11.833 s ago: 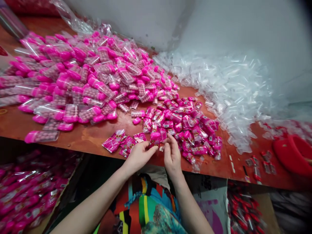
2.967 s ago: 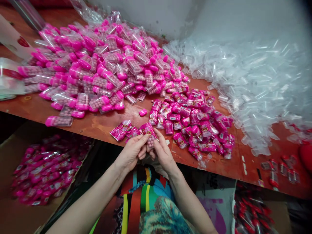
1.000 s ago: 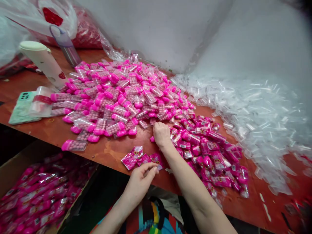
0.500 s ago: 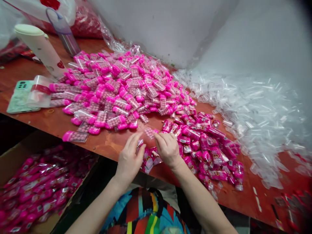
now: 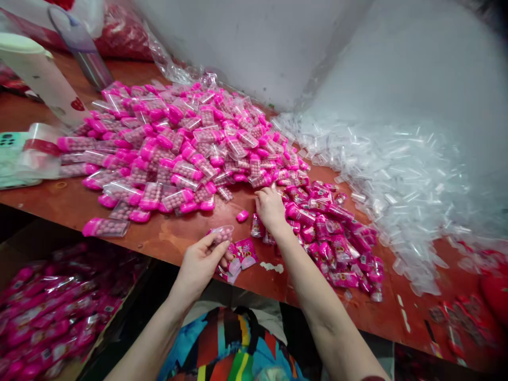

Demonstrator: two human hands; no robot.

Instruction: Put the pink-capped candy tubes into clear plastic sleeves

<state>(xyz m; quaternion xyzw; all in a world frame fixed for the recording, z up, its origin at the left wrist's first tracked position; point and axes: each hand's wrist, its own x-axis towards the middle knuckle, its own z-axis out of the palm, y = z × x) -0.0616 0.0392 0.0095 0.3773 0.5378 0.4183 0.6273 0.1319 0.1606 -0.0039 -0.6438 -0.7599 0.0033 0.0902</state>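
My left hand (image 5: pixel 202 264) pinches a small clear candy bottle (image 5: pixel 224 233) filled with pink balls. No cap shows on its near end. Beneath those fingers, flat pink printed wrappers (image 5: pixel 246 248) lie at the table edge. A loose pink cap (image 5: pixel 242 215) rests between my hands. My right hand (image 5: pixel 271 210) is at the left edge of a pile of wrapped pink bottles (image 5: pixel 317 211), fingers curled together; whatever is in them is hidden. Capped candy bottles (image 5: pixel 190 169) form a large heap beyond both hands.
Clear empty bottles (image 5: pixel 397 174) are heaped along the wall to the right. On the left stand a white tumbler (image 5: pixel 43 79), a metal bottle (image 5: pixel 89 63), a roll of tape (image 5: pixel 39 151) and a phone (image 5: pixel 10 159). A box (image 5: pixel 115 323) of wrapped bottles sits below the table edge.
My right hand has moved up and away from my left, to the edge of the wrapped pile. The filled bottle now shows in my left hand, and a loose cap shows on the table.
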